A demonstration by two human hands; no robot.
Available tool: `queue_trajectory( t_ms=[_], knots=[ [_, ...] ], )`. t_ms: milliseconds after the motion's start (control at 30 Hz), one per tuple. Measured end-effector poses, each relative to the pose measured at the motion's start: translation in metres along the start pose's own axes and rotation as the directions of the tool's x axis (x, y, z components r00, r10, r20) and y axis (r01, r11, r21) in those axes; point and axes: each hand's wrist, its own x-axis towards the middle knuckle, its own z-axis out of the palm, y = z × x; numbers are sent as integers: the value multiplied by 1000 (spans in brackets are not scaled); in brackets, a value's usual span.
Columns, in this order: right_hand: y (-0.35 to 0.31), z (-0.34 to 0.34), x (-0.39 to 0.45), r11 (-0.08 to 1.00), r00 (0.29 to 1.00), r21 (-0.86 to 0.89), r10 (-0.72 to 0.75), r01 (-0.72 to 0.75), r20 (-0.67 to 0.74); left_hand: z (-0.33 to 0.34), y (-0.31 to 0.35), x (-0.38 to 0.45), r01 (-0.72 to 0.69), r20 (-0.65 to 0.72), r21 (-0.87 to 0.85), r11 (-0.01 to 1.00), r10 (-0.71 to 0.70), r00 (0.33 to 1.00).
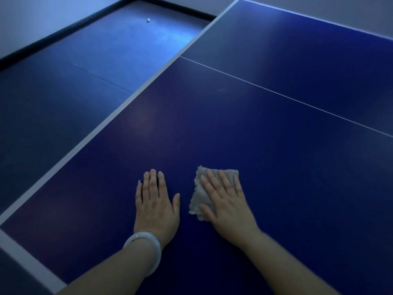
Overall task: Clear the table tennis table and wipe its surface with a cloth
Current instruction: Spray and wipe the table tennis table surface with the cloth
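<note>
While the left hand lies flat, the right hand presses the cloth, fingers straight.

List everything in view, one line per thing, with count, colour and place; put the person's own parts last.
table tennis table: one, dark blue with white edge lines and a thin white centre line, fills the middle and right of the view.
cloth: one, grey, flat on the table near its close end, under the right hand.
floor: one, blue, left of the table, bordered by a dark skirting at the wall.
small object: one, white, on the floor far off at the top left; too small to identify.
bracelet: one, pale white, on the left wrist.
left hand: one, flat on the bare table, fingers straight, left of the cloth.
right hand: one, pressing flat on the cloth, fingers spread.
</note>
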Motion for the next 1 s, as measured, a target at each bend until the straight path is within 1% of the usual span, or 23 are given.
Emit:
queue_trajectory(
  t_ms=[33, 67, 100, 133, 167, 200, 233, 267, 300, 367, 400, 467, 500, 533, 567, 633, 667, 700, 733, 767, 900, 933, 1000],
  knots=[
    [24, -6, 8, 1000, 1000, 3, 25, -25, 4, 0, 0, 0, 3, 3, 2, 1000, -3, 1000],
    [50, -12, 13, 991, 991, 28, 134, -134, 0, 0, 0, -1, 4, 7, 3, 1000, -4, 1000],
    [75, -20, 14, 951, 952, 63, 305, -304, -6, 0, 0, -1, 6, 10, 1, 1000, -6, 1000],
    [95, -26, 10, 873, 878, 104, 479, -477, 11, 0, 0, -1, 10, 9, -3, 1000, -10, 1000],
    [106, -29, 4, 783, 794, 145, 607, -605, 37, 0, 0, -1, 13, 8, -6, 1000, -13, 1000],
    [105, -30, -5, 721, 739, 176, 671, -670, 66, 0, 0, -1, 13, 8, -7, 1000, -13, 1000],
    [93, -26, -15, 711, 728, 168, 683, -683, 63, 0, 0, -1, 13, 11, -6, 1000, -13, 1000],
    [73, -18, -26, 750, 760, 138, 650, -646, 24, -1, 0, -1, 12, 14, -5, 1000, -12, 1000],
    [46, -11, -37, 812, 815, 106, 579, -575, -15, -1, 0, -1, 12, 14, -6, 1000, -12, 1000],
    [-6, 3, -56, 927, 928, 61, 371, -369, -33, -3, 1, -1, 18, 15, -4, 1000, -18, 1000],
    [-23, 7, -62, 967, 968, 44, 251, -250, -24, -4, 1, -1, 20, 17, -1, 1000, -20, 1000],
    [-21, 6, -62, 998, 998, 20, 67, -67, 3, -5, 2, -1, 21, 17, 6, 1000, -21, 1000],
    [-3, 2, -57, 998, 999, 16, 54, -54, -8, -5, 2, -1, 22, 16, 6, 1000, -22, 1000],
    [19, -3, -54, 993, 993, 27, 119, -118, -6, -5, 2, -1, 23, 15, 7, 1000, -23, 1000],
    [42, -8, -52, 967, 968, 42, 252, -251, -3, -4, 2, 0, 23, 15, 7, 1000, -23, 1000],
    [82, -17, -60, 836, 838, 69, 545, -545, 20, -3, 1, 0, 18, 10, 0, 1000, -18, 1000],
    [89, -18, -68, 775, 779, 78, 627, -627, 30, -3, 1, 0, 18, 5, -10, 1000, -18, 1000],
    [85, -17, -78, 744, 747, 76, 664, -664, 28, -2, 1, 0, 20, -1, -17, 1000, -20, 1000],
    [71, -12, -86, 745, 746, 68, 666, -664, 0, -2, 1, 0, 21, -6, -17, 1000, -22, 1000],
    [49, -7, -93, 773, 773, 64, 634, -632, -24, -2, 0, 0, 23, -8, -14, 1000, -23, 1000],
    [-45, 13, -96, 933, 936, 94, 351, -347, -36, -3, -1, 0, 18, 19, -26, 999, -18, 1000],
    [-58, 16, -91, 952, 955, 93, 296, -292, -30, -3, -1, 0, 15, 27, -24, 1000, -15, 1000],
    [-64, 16, -69, 960, 962, 87, 271, -266, -48, -4, -1, 0, 8, 34, -18, 1000, -7, 999]
  ],
)
